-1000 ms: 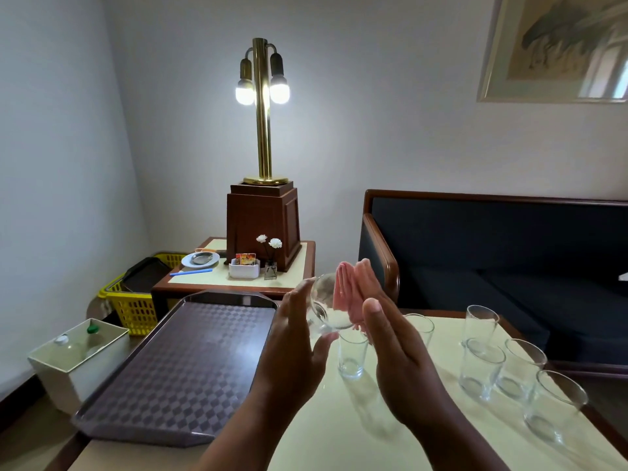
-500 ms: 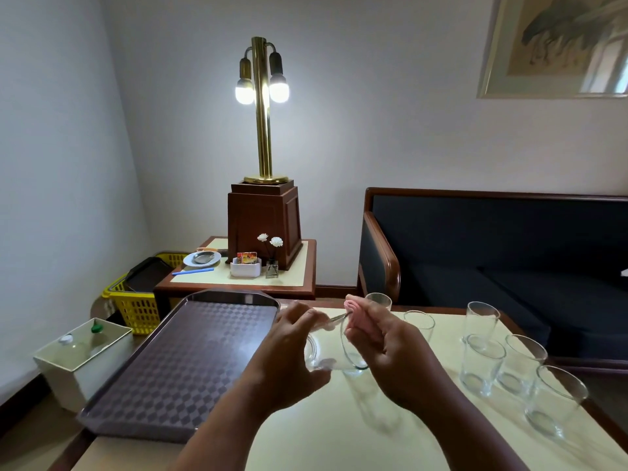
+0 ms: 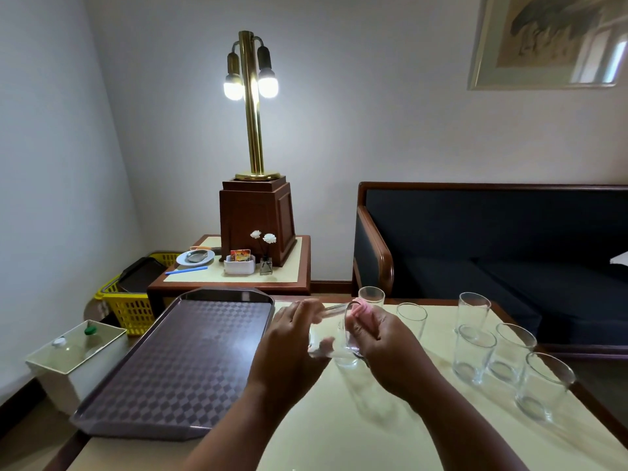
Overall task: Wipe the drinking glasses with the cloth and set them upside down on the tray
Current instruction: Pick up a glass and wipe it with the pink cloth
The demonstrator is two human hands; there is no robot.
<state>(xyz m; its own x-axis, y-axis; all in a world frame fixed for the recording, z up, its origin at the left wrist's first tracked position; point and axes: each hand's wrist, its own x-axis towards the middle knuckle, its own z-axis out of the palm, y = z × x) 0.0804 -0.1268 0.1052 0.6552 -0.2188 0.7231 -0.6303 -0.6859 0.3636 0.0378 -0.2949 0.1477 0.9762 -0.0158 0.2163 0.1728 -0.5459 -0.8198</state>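
My left hand grips a clear drinking glass held on its side above the cream table, its mouth turned to the right. My right hand pinches a pink cloth at the glass's mouth. The purple checkered tray lies to the left with nothing on it. Several more glasses stand upright on the table: a small one just behind my hands, two at the back, and a group at the right.
A side table with a tall lit lamp, a dish and small holders stands behind the tray. A dark sofa runs along the right. A yellow basket and a white box sit at the left.
Both hands came down from in front of the sofa arm to just above the table. My right hand went from a flat palm against the cloth to pinching it at the glass's mouth.
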